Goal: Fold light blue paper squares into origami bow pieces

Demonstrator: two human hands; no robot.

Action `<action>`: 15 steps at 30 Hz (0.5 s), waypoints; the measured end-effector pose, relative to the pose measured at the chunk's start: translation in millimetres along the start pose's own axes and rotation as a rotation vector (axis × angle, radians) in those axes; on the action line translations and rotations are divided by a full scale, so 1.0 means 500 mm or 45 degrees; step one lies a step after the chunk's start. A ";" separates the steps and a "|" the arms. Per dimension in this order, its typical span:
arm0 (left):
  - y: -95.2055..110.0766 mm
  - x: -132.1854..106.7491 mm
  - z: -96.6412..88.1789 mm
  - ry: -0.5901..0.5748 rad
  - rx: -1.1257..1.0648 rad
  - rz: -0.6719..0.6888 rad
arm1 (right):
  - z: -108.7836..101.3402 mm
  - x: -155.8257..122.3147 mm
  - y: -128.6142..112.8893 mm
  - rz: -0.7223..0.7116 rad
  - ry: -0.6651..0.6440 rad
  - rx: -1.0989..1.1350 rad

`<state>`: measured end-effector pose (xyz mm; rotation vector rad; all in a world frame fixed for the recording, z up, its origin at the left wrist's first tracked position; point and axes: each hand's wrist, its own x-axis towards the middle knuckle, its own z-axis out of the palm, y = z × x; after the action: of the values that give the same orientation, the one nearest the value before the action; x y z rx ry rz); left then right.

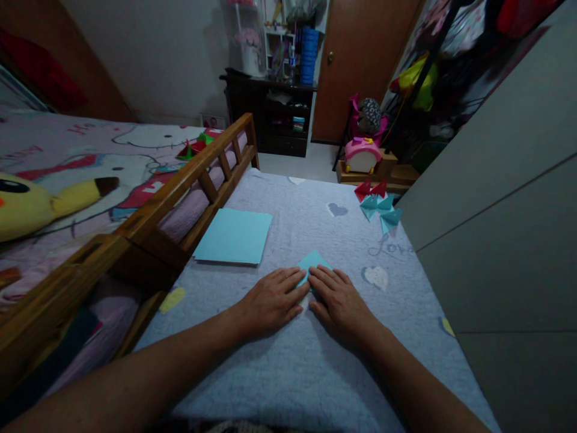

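A small folded piece of light blue paper lies flat on the bed, one corner pointing away from me. My left hand presses on its left side with the fingers stretched out. On its right side rests my right hand, fingers also flat and extended. Both hands cover much of the paper, so its near edges are hidden. To the left of my hands sits a stack of light blue square paper sheets. Folded light blue paper shapes and red folded paper shapes stand at the bed's far right corner.
A wooden bed rail runs along the left side, with another bed and a yellow plush toy beyond it. A pale cabinet borders the right side. Past the far edge are a dark cabinet and a pink toy.
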<state>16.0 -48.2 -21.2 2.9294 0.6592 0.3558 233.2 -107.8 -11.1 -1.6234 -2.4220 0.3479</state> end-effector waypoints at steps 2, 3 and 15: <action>-0.001 0.000 0.001 -0.006 0.002 -0.002 | -0.002 0.000 -0.002 0.004 -0.012 -0.005; -0.001 0.000 0.002 -0.008 0.006 -0.002 | -0.003 0.000 -0.002 0.005 -0.018 -0.008; 0.008 -0.023 -0.017 0.186 0.268 0.034 | -0.009 -0.006 -0.012 -0.046 -0.019 -0.077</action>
<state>5.6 -56.1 -14.8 3.1372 0.7176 0.5390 230.4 -112.5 -4.9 -1.6048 -2.4928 0.2846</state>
